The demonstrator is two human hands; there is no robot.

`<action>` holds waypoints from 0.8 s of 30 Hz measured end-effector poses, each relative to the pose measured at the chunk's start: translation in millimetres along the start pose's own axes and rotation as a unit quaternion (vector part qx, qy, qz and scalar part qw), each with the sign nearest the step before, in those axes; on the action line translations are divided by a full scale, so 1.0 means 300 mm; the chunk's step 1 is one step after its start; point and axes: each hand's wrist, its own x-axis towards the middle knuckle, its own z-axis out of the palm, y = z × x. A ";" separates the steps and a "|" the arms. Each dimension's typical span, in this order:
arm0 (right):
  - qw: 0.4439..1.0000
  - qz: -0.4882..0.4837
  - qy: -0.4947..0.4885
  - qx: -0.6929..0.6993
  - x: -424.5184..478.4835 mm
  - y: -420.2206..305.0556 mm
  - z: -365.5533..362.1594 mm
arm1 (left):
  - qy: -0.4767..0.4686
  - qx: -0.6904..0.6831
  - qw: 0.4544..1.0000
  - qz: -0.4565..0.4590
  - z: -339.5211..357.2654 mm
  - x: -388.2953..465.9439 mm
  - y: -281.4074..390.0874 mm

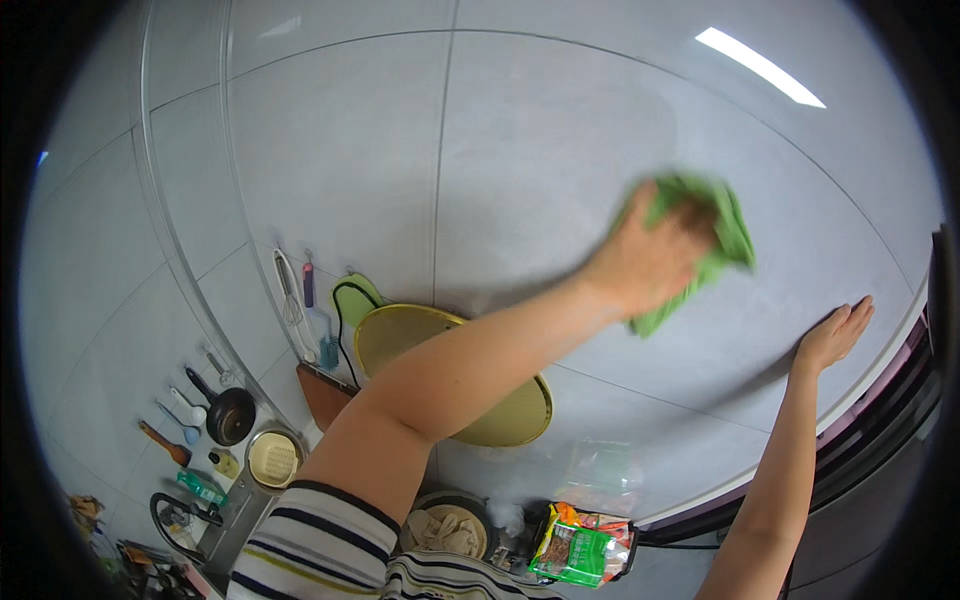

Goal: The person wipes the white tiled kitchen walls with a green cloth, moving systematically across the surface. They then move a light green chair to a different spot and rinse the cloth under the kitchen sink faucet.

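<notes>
My left hand point(645, 259) grips a crumpled green cloth point(731, 225) in front of the grey tiled wall point(555, 150). Both are blurred, and the cloth appears to lie against the tiles. My left arm in its striped sleeve crosses a round gold-rimmed mesh sieve point(517, 409) and hides its middle. At the right, my right hand point(834, 336) rests with a flat palm on the wall, close to a white edge strip point(847, 401). That hand holds nothing, and its fingers are stretched out.
Below are bagged dry foods point(581, 547) and a round container with pale cloth point(450, 529). A whisk point(289, 296), a bottle brush point(328, 351) and a frying pan point(231, 416) hang at left, above a sink point(238, 517) with a black faucet point(161, 517). A brown board point(322, 394) leans nearby.
</notes>
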 end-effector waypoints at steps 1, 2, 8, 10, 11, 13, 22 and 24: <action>1.000 -0.002 -0.001 0.009 -0.001 -0.006 0.014 | -0.026 -0.002 0.997 0.072 0.015 -0.043 0.006; 1.000 -0.004 -0.001 0.013 0.002 -0.002 0.020 | -0.083 -0.013 0.986 0.141 0.003 -0.063 -0.006; 1.000 0.005 -0.012 -0.004 0.004 0.014 -0.003 | -0.050 -0.036 0.996 -0.061 -0.166 -0.099 -0.416; 1.000 -0.004 -0.006 -0.005 0.013 0.034 -0.028 | 0.003 -0.008 0.984 -0.179 -0.243 -0.127 -0.636; 1.000 -0.009 -0.004 -0.003 0.021 0.039 -0.034 | -0.044 0.117 0.961 -0.247 -0.252 -0.169 -0.761; 1.000 -0.004 -0.003 0.004 0.016 0.026 -0.029 | 0.061 0.080 0.920 -0.380 -0.306 -0.299 -0.985; 0.999 -0.008 -0.004 0.033 -0.027 -0.018 0.005 | 0.110 0.099 0.792 -0.593 -0.300 -0.193 -1.251; 1.000 -0.014 -0.001 0.024 -0.014 -0.002 0.007 | 0.257 0.186 0.847 -0.427 -0.178 -0.008 -1.041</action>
